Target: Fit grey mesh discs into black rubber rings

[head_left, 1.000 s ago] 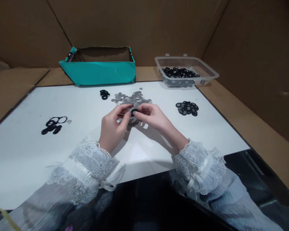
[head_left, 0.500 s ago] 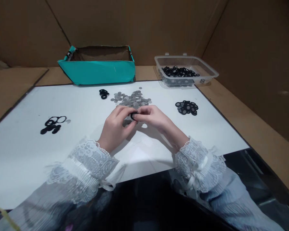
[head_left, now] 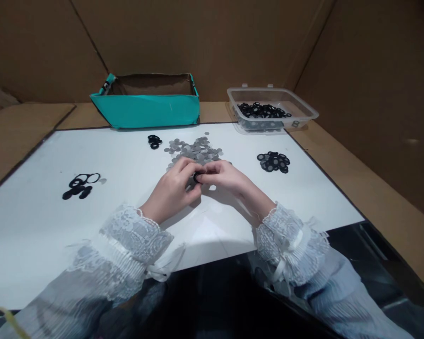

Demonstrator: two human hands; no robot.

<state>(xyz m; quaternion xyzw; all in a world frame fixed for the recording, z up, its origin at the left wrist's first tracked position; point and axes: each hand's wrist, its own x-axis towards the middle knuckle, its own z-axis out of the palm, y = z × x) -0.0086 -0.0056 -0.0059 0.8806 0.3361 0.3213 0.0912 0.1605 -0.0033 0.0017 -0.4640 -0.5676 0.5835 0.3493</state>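
My left hand (head_left: 178, 189) and my right hand (head_left: 228, 181) meet at the middle of the white board, fingers closed on one small black ring (head_left: 197, 177) between them. Fingertips cover most of the ring, and whether a disc sits inside it I cannot tell. Just beyond and partly under the hands spreads a pile of small grey translucent discs (head_left: 199, 149). Off to the right lies a cluster of black rings with grey centres (head_left: 275, 162). A few black rings (head_left: 154, 141) rest left of the disc pile.
Black rings and dark pieces (head_left: 78, 187) lie at the left, one grey disc beside them. At the back stand a teal open box (head_left: 151, 112) and a clear plastic container (head_left: 304, 123) holding many black rings. Cardboard walls enclose the white board (head_left: 134, 155).
The whole view has shifted slightly, with things appearing a little lower. Both hands stay together on the black ring; the left fingers have moved slightly around it.
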